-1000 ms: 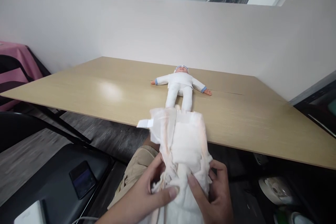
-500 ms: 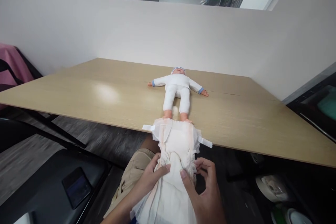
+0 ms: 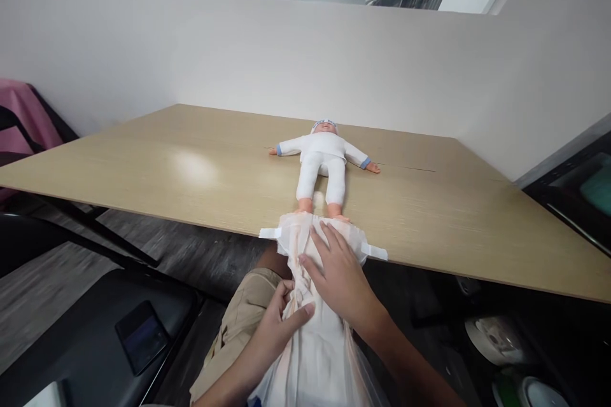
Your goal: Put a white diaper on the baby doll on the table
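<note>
An unfolded white diaper point(image 3: 319, 343) stretches from the table's front edge down over my lap, its two tape tabs spread out to the sides at the far end. My left hand point(image 3: 286, 315) grips the diaper's left edge, thumb on top and fingers curled under the ruffle. Flat on the far half lies my right hand point(image 3: 338, 270), fingers stretched out and touching the inner surface. Just beyond the diaper a baby doll point(image 3: 323, 162) in white clothes and a cap lies on its back, arms spread, feet towards me.
The wooden table point(image 3: 214, 172) reaches back to a white partition point(image 3: 286, 57). On the left, a black chair point(image 3: 86, 331) holds a phone point(image 3: 142, 337). A dark object point(image 3: 582, 197) stands at the table's right side, and round containers point(image 3: 501, 340) sit below on the right.
My right hand has let go of the diaper's right edge and moved forward and left onto its far half, palm down. My left hand stays at the left edge. The doll has not moved.
</note>
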Action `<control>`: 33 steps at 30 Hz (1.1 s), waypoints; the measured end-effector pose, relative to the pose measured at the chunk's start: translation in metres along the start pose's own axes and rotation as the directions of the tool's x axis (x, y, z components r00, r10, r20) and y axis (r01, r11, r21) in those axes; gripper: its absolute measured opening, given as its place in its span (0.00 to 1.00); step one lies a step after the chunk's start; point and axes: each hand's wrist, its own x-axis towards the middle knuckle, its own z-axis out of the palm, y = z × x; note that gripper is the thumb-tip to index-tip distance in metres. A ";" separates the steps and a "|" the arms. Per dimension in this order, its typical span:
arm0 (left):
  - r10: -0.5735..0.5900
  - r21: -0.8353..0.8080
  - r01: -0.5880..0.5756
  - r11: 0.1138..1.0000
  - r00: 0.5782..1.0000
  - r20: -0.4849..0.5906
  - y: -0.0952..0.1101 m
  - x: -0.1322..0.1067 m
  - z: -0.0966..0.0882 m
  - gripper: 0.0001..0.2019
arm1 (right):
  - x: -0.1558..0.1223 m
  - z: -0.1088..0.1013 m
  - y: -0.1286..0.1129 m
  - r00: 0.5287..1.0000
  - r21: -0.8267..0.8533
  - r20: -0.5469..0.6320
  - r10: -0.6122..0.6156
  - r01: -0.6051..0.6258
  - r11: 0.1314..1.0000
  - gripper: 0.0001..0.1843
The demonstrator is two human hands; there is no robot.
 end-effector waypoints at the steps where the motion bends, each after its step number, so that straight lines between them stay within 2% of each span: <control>1: 0.002 0.009 -0.002 1.000 1.000 0.000 -0.001 -0.004 -0.001 0.33 | 0.002 0.004 0.003 1.000 -0.010 0.023 0.005 -0.004 1.000 0.33; 4: 0.011 0.084 -0.014 0.996 0.999 0.038 -0.001 -0.017 -0.006 0.31 | 0.001 0.013 0.009 1.000 -0.026 0.026 -0.014 0.015 1.000 0.32; 7: 0.015 0.274 -0.040 0.961 0.996 0.093 0.003 -0.026 -0.021 0.29 | -0.001 0.018 0.013 0.999 -0.041 -0.016 -0.039 0.038 0.998 0.32; 10: 0.060 0.560 -0.146 0.816 0.984 0.169 0.016 -0.024 -0.044 0.24 | -0.001 0.019 0.013 0.998 -0.056 -0.032 -0.045 0.043 0.998 0.31; 13: 0.240 0.735 -0.299 0.608 0.952 0.188 0.043 -0.009 -0.070 0.18 | 0.000 0.018 0.011 0.999 -0.072 -0.027 -0.040 0.038 0.997 0.30; 15: 0.399 0.773 -0.396 0.495 0.894 0.203 0.067 0.009 -0.083 0.16 | 0.000 0.020 0.010 0.999 -0.085 -0.035 -0.037 0.034 0.996 0.30; 17: 0.542 0.789 -0.499 0.357 0.799 0.260 0.094 0.035 -0.091 0.14 | 0.000 0.023 0.010 0.998 -0.099 -0.050 -0.035 0.030 0.995 0.30; 19: 0.630 0.818 -0.553 0.161 0.695 0.345 0.119 0.067 -0.092 0.13 | -0.001 0.027 0.010 0.997 -0.111 -0.064 -0.031 0.024 0.993 0.30; 20: 0.644 0.832 -0.552 0.059 0.658 0.391 0.130 0.084 -0.089 0.14 | -0.001 0.029 0.010 0.997 -0.117 -0.069 -0.030 0.022 0.993 0.31; 21: 0.641 0.839 -0.542 -0.036 0.632 0.436 0.139 0.102 -0.086 0.15 | -0.001 0.030 0.010 0.997 -0.121 -0.073 -0.032 0.022 0.992 0.31; 23: 0.568 0.816 -0.539 -0.207 0.614 0.549 0.153 0.136 -0.075 0.22 | -0.001 0.031 0.011 0.996 -0.124 -0.081 -0.040 0.030 0.992 0.31; 25: 0.426 0.730 -0.574 -0.371 0.594 0.683 0.162 0.165 -0.062 0.31 | -0.002 0.031 0.011 0.995 -0.125 -0.084 -0.051 0.040 0.991 0.32; 27: 0.244 0.580 -0.639 -0.506 0.539 0.806 0.168 0.188 -0.049 0.41 | -0.002 0.030 0.012 0.995 -0.122 -0.083 -0.056 0.046 0.991 0.32; 30: 0.000 0.336 -0.728 -0.598 0.419 0.908 0.172 0.212 -0.032 0.56 | -0.003 0.030 0.014 0.995 -0.107 -0.085 -0.051 0.042 0.993 0.33; 31: -0.050 0.273 -0.747 -0.607 0.379 0.924 0.173 0.218 -0.027 0.58 | -0.003 0.030 0.015 0.995 -0.101 -0.088 -0.050 0.041 0.994 0.33; 33: -0.095 0.180 -0.787 -0.590 0.289 0.953 0.174 0.228 -0.016 0.56 | -0.004 0.032 0.016 0.994 -0.091 -0.092 -0.053 0.045 0.995 0.33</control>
